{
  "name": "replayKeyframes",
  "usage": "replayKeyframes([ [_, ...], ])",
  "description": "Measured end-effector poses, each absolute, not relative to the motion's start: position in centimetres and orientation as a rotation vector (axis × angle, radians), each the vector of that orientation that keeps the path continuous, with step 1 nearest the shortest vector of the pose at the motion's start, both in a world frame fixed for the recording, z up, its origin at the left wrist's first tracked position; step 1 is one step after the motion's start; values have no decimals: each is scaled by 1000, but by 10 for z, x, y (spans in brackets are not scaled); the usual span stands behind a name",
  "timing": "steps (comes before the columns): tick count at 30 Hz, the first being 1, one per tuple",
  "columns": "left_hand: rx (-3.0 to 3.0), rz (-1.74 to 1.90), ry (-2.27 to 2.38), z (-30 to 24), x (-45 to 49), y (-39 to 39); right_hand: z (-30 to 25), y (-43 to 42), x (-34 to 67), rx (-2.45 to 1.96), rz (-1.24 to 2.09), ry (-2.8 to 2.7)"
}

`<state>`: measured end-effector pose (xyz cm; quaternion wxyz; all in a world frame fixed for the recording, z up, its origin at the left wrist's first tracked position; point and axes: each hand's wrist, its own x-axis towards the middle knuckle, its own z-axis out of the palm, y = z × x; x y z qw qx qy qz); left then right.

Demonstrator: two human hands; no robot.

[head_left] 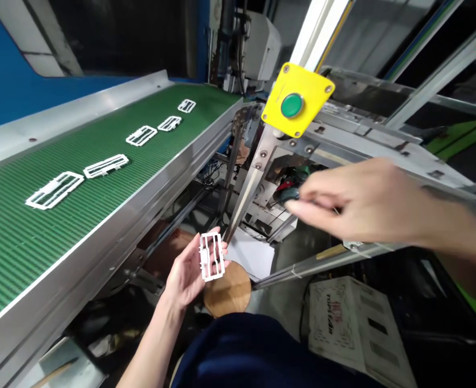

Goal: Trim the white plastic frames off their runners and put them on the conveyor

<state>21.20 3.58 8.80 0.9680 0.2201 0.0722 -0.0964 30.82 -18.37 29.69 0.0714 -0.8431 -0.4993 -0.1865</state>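
Observation:
My left hand (189, 269) holds a white plastic frame part (212, 256) upright between fingers and thumb, low in the middle of the view. My right hand (354, 202) reaches leftward at mid height, blurred by motion, its fingers pinched together near a dark object (290, 195) by the metal machine frame; what they grip is unclear. On the green conveyor belt (39, 231) at the left lie several white frame parts in a row, the closest one (55, 189) at the left and the last (186, 105) up the belt.
A yellow box with a green push button (292, 105) hangs on the metal frame above my right hand. A round wooden disc (227, 293) sits below my left hand. A white printed carton (351, 323) lies at the lower right. The conveyor's steel rail (112, 231) runs diagonally.

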Motion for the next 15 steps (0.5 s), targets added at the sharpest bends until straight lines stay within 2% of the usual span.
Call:
replayKeyframes([
  [2, 440, -172, 151, 95, 218, 31, 282, -176, 298, -2541, -588, -1838],
  [6, 406, -141, 247, 106, 231, 21, 236, -158, 286, -2322, -438, -2240],
  [10, 440, -154, 282, 114, 242, 7, 217, -145, 277, -2185, -625, -2461],
  [15, 542, -204, 306, 127, 250, -9, 222, -140, 275, -2154, -809, -2587],
])
